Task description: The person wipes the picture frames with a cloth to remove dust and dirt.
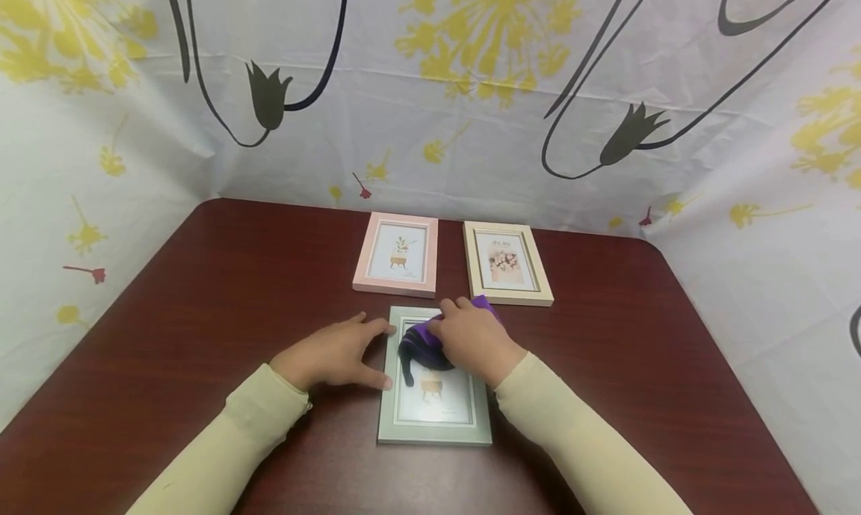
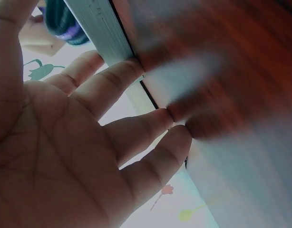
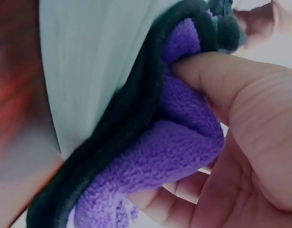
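A pale green picture frame (image 1: 436, 433) lies flat on the dark red table. Over its upper part my right hand (image 1: 474, 339) holds a bunched purple cloth (image 3: 160, 147) with a black edge, which covers some of the picture. In the right wrist view the thumb presses into the cloth's folds, with other fingers beneath it. My left hand (image 1: 332, 353) is at the frame's left side, its thumb and a fingertip at the border. Its fingers spread loosely in the left wrist view (image 2: 122, 104), the tips close to the tabletop.
Behind the green frame lie a pink picture frame (image 1: 362, 276) and a cream picture frame (image 1: 546, 283), side by side. The wooden table (image 1: 202, 335) reaches back to a white floral-print cloth wall (image 1: 377, 141), which also rises at both sides.
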A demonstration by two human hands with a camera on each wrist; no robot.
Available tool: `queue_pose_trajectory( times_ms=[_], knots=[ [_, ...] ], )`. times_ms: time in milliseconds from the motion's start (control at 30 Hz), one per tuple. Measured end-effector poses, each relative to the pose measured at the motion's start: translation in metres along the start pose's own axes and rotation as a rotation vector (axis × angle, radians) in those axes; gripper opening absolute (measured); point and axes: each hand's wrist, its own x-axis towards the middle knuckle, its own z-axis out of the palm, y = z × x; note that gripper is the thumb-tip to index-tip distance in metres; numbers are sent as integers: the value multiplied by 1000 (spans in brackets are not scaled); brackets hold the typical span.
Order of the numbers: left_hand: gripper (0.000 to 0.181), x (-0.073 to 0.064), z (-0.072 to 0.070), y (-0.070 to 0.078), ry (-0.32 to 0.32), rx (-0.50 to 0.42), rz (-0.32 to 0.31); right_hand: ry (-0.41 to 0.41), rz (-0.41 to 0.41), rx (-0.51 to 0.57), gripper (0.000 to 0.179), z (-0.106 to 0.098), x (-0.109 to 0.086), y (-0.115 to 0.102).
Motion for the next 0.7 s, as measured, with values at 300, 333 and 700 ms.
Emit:
queue_pose_trajectory(
  times_ms=[300, 333, 700],
  knots=[
    [80, 0, 1, 0, 6, 6, 2, -11, -104, 13, 19, -6, -19, -14],
    [80, 0, 1, 0, 6, 7, 3, -9, -116, 23, 19, -6, -22, -15],
    [78, -1, 2, 1, 17, 30, 14, -3, -205, 162, 15, -13, -42, -30]
  ],
)
